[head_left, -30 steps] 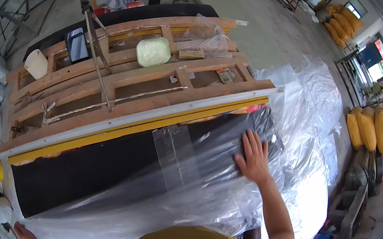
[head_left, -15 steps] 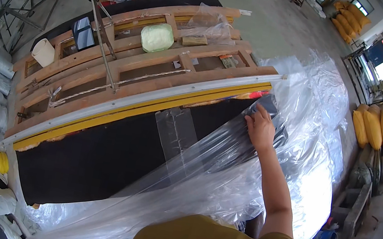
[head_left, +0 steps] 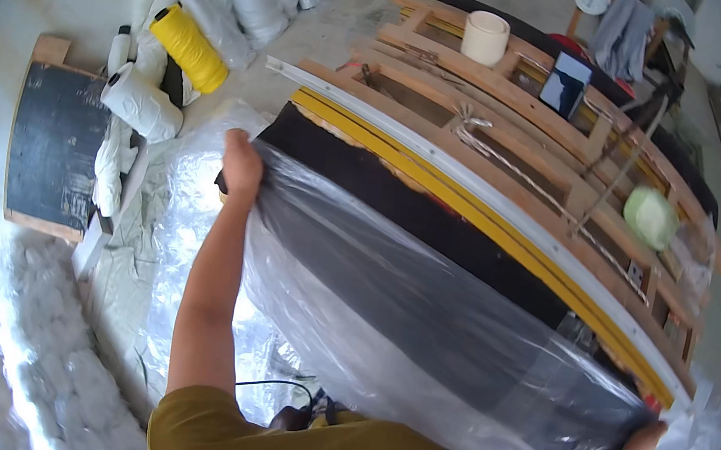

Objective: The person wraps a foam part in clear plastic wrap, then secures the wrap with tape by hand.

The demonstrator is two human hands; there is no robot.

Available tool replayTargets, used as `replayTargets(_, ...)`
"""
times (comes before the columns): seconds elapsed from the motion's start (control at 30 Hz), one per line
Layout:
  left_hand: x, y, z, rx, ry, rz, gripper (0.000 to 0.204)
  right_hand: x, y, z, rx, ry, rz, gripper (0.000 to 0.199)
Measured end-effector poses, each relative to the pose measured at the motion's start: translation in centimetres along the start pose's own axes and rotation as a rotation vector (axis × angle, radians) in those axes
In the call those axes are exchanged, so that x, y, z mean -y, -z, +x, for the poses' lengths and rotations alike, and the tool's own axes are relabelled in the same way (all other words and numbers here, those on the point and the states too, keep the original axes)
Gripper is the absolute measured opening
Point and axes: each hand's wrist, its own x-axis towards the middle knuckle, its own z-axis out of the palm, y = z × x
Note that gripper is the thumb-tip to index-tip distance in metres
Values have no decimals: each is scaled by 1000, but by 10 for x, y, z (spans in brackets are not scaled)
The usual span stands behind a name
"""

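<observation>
A long black upholstered piece (head_left: 436, 228) on a wooden frame (head_left: 522, 171) lies on its side in front of me. A clear plastic sheet (head_left: 402, 318) is stretched across its black face. My left hand (head_left: 242, 162) grips the sheet's edge at the left end of the piece. At the right end, my right hand (head_left: 641, 442) holds the other end of the sheet, near the yellow strip (head_left: 485, 222) that runs along the frame.
Several rolls of thread and wrap, one yellow (head_left: 188, 48), lie on the floor at upper left beside a dark board (head_left: 57, 146). A tape roll (head_left: 485, 38), a phone (head_left: 564, 83) and a green ball (head_left: 651, 216) rest on the frame. Crumpled plastic (head_left: 51, 364) covers the floor at left.
My view has swung round to the left. The left hand now holds the sheet at the piece's left end, and the right hand has moved down to its right end, with the plastic drawn over the black face.
</observation>
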Motion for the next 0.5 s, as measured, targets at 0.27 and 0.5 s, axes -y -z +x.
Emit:
replayTargets(0.27,-29,-69,48,-70,-269,13,14,7,-23,62,15,-203,69,34)
replayTargets(0.5,-55,-71,45,9,-82,-170,17,-56,-15,56,33,-596,783,30)
